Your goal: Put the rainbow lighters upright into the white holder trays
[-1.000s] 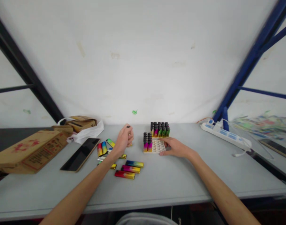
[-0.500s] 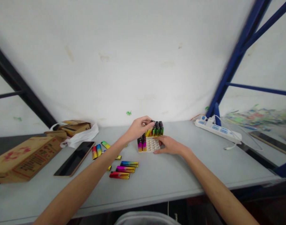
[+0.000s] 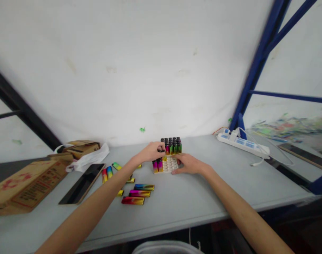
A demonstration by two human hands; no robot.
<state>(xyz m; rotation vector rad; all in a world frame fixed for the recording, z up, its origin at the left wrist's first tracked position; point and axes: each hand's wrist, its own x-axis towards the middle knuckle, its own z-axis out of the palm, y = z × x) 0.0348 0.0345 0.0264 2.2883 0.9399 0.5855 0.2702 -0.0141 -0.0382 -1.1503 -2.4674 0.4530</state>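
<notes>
A white tray with rows of round holes [image 3: 172, 164] lies on the table, with several upright lighters [image 3: 158, 165] in its left side. My left hand [image 3: 152, 151] pinches a lighter with a yellow end [image 3: 165, 158] upright over the tray's holes; the fingers partly hide it. At the tray's right edge, my right hand [image 3: 189, 163] grips with thumb and fingers. Just behind stands a block of upright black-topped lighters [image 3: 174, 145] in rows. Loose shiny lighters, among them a red and gold one [image 3: 133, 200], lie to the left of the tray, some hidden by my left forearm.
On the left are a black phone-like slab [image 3: 81, 184], a white plastic bag [image 3: 91, 157] and a cardboard box [image 3: 26, 187]. A white power strip [image 3: 242, 144] with cables lies at the right, near a blue metal frame [image 3: 252, 67].
My left hand has come from the block of lighters down to the front tray, bringing a lighter over its holes. My right hand keeps its place at the tray. The view has shifted slightly.
</notes>
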